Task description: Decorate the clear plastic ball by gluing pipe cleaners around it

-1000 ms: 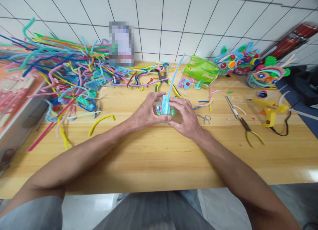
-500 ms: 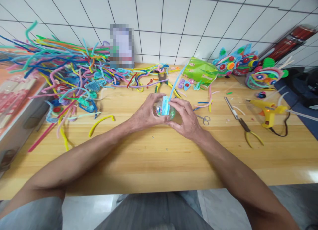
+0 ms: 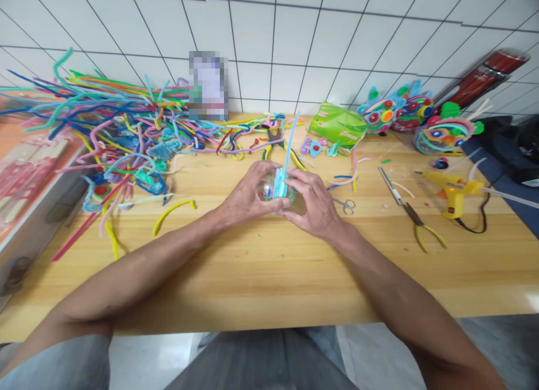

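Note:
Between my hands is a small clear rounded container (image 3: 266,189) with colourful bits showing through it. Light-blue pipe cleaner (image 3: 280,183) is wound round its middle in several rows, and one loose end (image 3: 290,140) sticks up. My left hand (image 3: 255,193) is closed round the container's left side, with the thumb along the bottom. On the other side my right hand (image 3: 312,202) grips it, fingertips against the blue windings near the loose end. Fingers hide much of the container. Behind the hands lie yellow-and-black-handled pliers (image 3: 275,140); small scissors (image 3: 346,205) lie just right of my right hand.
Tangled pipe cleaners (image 3: 126,126) cover the back left. A green packet (image 3: 339,123) and decorated fuzzy-faced figures (image 3: 442,131) stand along the back. To the right lie a utility knife (image 3: 389,183), pliers (image 3: 418,221) and a yellow glue gun (image 3: 455,193). A box (image 3: 50,210) is at left.
The pipe cleaner's loose end has swung more upright and shows shorter. My right fingers have shifted slightly down on the windings. The whole view has shifted slightly.

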The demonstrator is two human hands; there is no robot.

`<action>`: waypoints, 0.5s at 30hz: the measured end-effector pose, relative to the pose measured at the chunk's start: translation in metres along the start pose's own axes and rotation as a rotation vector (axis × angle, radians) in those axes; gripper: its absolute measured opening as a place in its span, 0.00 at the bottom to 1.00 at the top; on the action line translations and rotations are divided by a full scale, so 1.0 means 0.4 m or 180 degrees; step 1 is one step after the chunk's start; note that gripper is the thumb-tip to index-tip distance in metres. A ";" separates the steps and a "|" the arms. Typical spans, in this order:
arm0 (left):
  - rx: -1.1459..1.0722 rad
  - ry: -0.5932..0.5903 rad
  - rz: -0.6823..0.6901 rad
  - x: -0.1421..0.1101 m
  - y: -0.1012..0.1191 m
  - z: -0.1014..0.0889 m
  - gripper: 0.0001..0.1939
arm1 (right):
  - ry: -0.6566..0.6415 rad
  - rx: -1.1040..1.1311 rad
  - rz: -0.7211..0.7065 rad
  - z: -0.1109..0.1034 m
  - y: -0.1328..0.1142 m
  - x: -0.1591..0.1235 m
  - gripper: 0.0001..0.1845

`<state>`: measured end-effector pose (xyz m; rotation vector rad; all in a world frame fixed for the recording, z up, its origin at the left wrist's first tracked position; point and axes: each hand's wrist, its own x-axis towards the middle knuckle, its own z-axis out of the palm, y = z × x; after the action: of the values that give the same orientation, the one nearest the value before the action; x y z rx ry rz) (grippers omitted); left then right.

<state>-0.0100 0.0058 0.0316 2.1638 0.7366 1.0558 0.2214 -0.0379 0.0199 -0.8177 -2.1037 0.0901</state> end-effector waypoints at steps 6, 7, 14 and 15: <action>0.0024 0.0232 -0.0155 -0.009 0.004 0.015 0.33 | 0.0100 0.0645 0.0673 -0.009 -0.011 0.002 0.34; 0.0045 0.0250 -0.0087 -0.010 0.004 0.018 0.33 | 0.0178 0.0879 0.0937 -0.011 -0.011 0.003 0.32; -0.0001 0.0042 0.0272 -0.003 0.011 0.032 0.33 | 0.0238 0.2201 0.1873 -0.009 0.001 0.020 0.26; 0.0010 0.0044 0.0289 -0.003 0.011 0.033 0.33 | 0.0262 0.2293 0.1919 -0.007 -0.001 0.022 0.25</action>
<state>0.0014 -0.0017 0.0277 2.2127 0.6518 1.1173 0.2196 -0.0336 0.0279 -0.9347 -1.5019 1.0451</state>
